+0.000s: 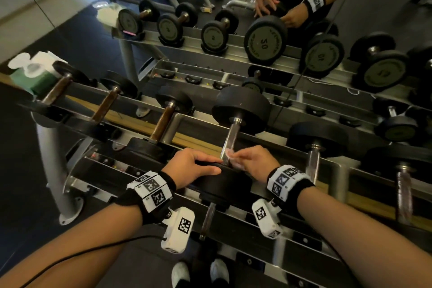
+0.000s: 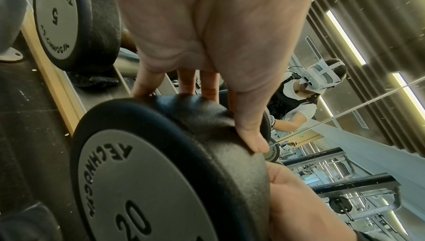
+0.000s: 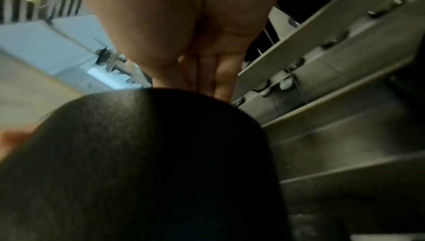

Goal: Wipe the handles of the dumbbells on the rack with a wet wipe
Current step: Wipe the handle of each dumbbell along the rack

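Note:
A black 20 dumbbell (image 1: 242, 110) lies across the top tier of the rack (image 1: 191, 128), its chrome handle (image 1: 232, 134) pointing toward me. My left hand (image 1: 196, 163) grips its near head (image 2: 149, 172), with the fingers (image 2: 208, 84) bent over the far rim and the thumb on the edge. My right hand (image 1: 251, 159) pinches a white wet wipe (image 1: 230, 154) against the near end of that handle. The right wrist view shows only the palm (image 3: 207, 44) above the dark head (image 3: 149, 154); the wipe is hidden there.
A green and white wipe pack (image 1: 35, 72) sits at the rack's far left end. Brown-handled dumbbells (image 1: 162, 124) lie to the left, chrome-handled ones (image 1: 313, 163) to the right. A lower tier (image 1: 233, 224) runs below my wrists. A mirror behind reflects the rack and me.

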A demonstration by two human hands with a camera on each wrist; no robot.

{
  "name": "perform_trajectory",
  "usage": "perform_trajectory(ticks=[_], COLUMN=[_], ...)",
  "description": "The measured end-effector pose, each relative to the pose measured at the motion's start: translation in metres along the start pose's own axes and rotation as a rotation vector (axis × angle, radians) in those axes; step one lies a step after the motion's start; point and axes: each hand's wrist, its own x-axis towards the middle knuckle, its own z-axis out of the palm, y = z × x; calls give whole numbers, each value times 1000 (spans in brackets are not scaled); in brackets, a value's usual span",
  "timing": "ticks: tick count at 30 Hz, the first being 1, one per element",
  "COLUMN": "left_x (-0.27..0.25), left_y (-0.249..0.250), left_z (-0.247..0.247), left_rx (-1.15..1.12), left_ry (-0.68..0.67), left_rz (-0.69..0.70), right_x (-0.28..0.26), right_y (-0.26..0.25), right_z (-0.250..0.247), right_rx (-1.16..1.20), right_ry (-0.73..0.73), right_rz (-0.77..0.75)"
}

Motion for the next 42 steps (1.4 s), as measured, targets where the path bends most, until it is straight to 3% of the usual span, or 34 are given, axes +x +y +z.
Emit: perform_trajectory(ticks=[3,5,8,10,13,17,22,26,33,42], left_x=[1,2,-1,0,3,6,8,9,8,15], left_y=[1,0,-1,-3,-3,-4,-3,0,3,12], left_z=[0,0,0,0,-2,-2,-5,-8,-6,-9], left_rx=[0,-5,2,-3,-8,6,17,9,-6,1], left_ry=[5,5,18,15,2,-9,-41,-90,-104,-148], left_rz=[-9,-4,10,16,8,6,4,-6,6,-64], right_x=[-6,-4,5,12,22,35,33,20,1,-27], right_y=[-7,-11,-10,-8,-10,-14,-10,-7,-4,-6], right_z=[-8,-15,-25,-32,-28,-12,-17,-22,-14,-56], right_rx=[-366,-244,18,49,20,77,86,-80,-182,107], right_ry=[-194,-173,139,383,471,423,169,-63,-232,29], right_rz=[-46,-26,-45,-29,-22,-11,-24,-30,12,97])
